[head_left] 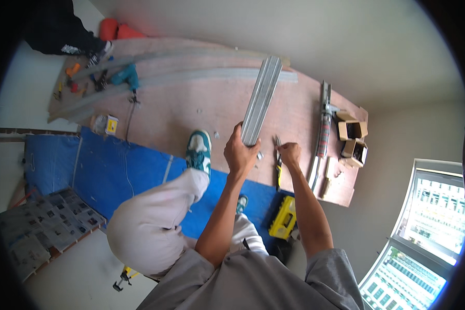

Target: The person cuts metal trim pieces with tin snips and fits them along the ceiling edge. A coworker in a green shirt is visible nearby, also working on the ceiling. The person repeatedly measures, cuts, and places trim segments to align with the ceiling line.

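Observation:
A short length of grey metal channel [262, 101] slants up and away, its near end gripped by my left hand [240, 156]. My right hand [290, 153] is closed, its fingers at the metal-jawed end of yellow-and-black snips [279, 174]. The handles of the snips point back toward me. Below the channel is a reddish board [165, 113], with small bits of metal scattered on it. My left foot in a green-and-white shoe [198, 150] rests at the board's near edge.
Long metal channels [201, 73] lie across the far side. A teal power tool [126, 77] is at left; a grey-and-red tool [324, 126] and open cardboard boxes [352, 129] are at right. A yellow case [283, 218] stands near my right leg. Another person's leg [62, 31] shows far left.

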Motion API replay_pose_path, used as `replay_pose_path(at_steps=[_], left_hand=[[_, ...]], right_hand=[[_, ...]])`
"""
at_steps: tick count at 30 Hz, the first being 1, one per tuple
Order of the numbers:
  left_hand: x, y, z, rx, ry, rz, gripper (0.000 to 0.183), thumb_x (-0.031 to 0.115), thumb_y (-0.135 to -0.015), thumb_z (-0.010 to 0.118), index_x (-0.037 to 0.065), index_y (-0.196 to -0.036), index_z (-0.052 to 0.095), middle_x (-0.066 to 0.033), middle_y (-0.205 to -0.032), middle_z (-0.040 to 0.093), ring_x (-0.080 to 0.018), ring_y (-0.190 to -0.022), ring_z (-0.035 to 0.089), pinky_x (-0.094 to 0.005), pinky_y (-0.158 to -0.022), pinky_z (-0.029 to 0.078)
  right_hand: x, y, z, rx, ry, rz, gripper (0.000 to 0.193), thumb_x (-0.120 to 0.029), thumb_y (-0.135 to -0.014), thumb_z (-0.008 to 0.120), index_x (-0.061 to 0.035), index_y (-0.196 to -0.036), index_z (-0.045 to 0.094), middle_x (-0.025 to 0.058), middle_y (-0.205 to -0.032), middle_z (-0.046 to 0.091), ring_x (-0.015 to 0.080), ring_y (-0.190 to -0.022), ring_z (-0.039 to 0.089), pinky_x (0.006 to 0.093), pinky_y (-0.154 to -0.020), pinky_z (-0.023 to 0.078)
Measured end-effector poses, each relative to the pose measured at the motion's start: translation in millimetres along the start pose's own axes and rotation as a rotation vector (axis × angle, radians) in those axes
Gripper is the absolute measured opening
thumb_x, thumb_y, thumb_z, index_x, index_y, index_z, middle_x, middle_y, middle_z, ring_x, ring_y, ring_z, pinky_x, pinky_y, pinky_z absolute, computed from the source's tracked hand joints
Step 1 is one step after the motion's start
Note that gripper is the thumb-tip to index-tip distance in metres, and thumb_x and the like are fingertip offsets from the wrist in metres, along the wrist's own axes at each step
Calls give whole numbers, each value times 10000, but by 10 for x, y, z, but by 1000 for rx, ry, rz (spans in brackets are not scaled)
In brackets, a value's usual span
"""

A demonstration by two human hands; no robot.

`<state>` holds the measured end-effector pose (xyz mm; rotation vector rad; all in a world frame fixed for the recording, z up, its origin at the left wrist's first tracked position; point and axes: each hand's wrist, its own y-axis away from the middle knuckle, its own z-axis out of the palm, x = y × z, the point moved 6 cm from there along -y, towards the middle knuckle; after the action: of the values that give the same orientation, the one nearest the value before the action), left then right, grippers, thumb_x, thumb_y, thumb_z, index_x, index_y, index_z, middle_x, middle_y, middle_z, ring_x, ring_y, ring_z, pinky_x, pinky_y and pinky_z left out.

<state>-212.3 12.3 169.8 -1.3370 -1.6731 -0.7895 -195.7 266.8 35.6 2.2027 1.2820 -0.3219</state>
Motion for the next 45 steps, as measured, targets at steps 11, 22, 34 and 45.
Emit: replay_pose_path(at_steps=[11,22,34,45], left_hand=[[1280,-2547,-179,-302,-521,822,688,451,-822,835,2,-1258,549,-226,-1087,719,-427,-1011,698,-475,-843,563],[3249,-4900,-1281,-70,-758,1307,375,158,-989,575,165,-1363,560,-112,-1129,636,-271,-1061,661,-453,-865,509],[3444,-3416,-3879,-311,-280,439,442,51,-852,742,211,-1264,714,-45,-1117,650,-278,-1072,606,-476,-1000,436],[4383,-2232,-4656,307,226,-745,924,355,-865,867,129,-1578,325,-168,-1454,496,-297,-1313,537,-475,-1079,443]], right_hand=[[-2086,-872,-1103,85,-1205,-257,578,-523,-1029,613,-89,-1384,475,92,-1189,643,175,-988,612,363,-850,510],[-5509,-1609,-3671,-111,-1390,-240,726,-445,-1010,664,-12,-1529,401,169,-1424,508,288,-1317,546,448,-1110,470],[-6125,933,-3663,-165,-1146,-102,379,-159,-1010,678,29,-1308,539,124,-1222,605,190,-1150,581,345,-995,478],[-7005,1619,-5156,-275,-811,-113,608,-96,-882,819,35,-1371,484,110,-1178,601,201,-1077,608,327,-971,504]])
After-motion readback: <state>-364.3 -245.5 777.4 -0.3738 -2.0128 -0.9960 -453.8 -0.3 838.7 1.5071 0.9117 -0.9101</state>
